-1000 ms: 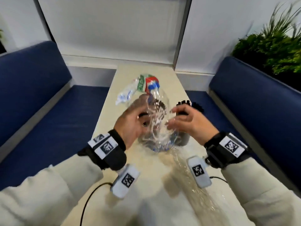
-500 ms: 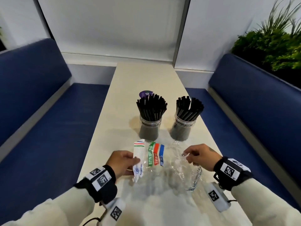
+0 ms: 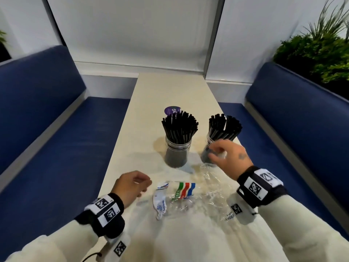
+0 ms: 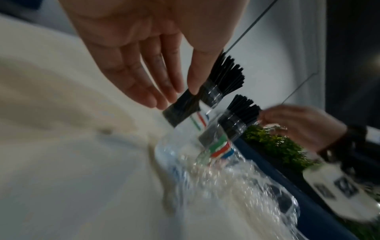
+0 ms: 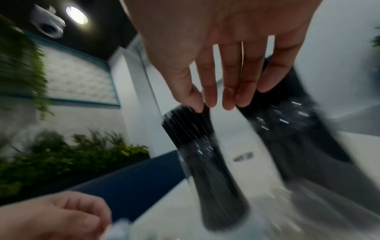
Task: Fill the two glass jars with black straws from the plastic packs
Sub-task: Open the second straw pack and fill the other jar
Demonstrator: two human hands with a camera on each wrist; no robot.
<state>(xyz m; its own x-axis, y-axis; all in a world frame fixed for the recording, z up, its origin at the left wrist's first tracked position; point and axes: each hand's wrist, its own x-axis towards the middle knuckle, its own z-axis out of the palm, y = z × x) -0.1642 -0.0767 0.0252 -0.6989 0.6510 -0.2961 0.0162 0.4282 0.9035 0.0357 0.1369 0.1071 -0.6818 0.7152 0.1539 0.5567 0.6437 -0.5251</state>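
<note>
Two glass jars stand mid-table, each packed with black straws: the left jar (image 3: 177, 154) with its straws (image 3: 179, 125), and the right jar (image 3: 206, 148) with its straws (image 3: 224, 127). Empty plastic packs lie flat near the front edge: one with a striped label (image 3: 184, 190) and a crumpled clear one (image 3: 213, 184). My left hand (image 3: 145, 186) hovers just left of the packs, fingers relaxed (image 4: 164, 91), holding nothing. My right hand (image 3: 215, 154) is raised in front of the right jar, hiding its lower part, with fingers loose (image 5: 228, 97) and empty.
A purple round disc (image 3: 172, 110) lies behind the left jar. The narrow cream table (image 3: 170, 91) runs between two blue benches (image 3: 56, 129) (image 3: 302, 120). Green plants (image 3: 321, 53) stand behind the right bench. A white wall closes the far end.
Both hands lowered the empty pack from over the jars to the table and let go. My right hand then rose toward the right jar. My left hand drew back to the left.
</note>
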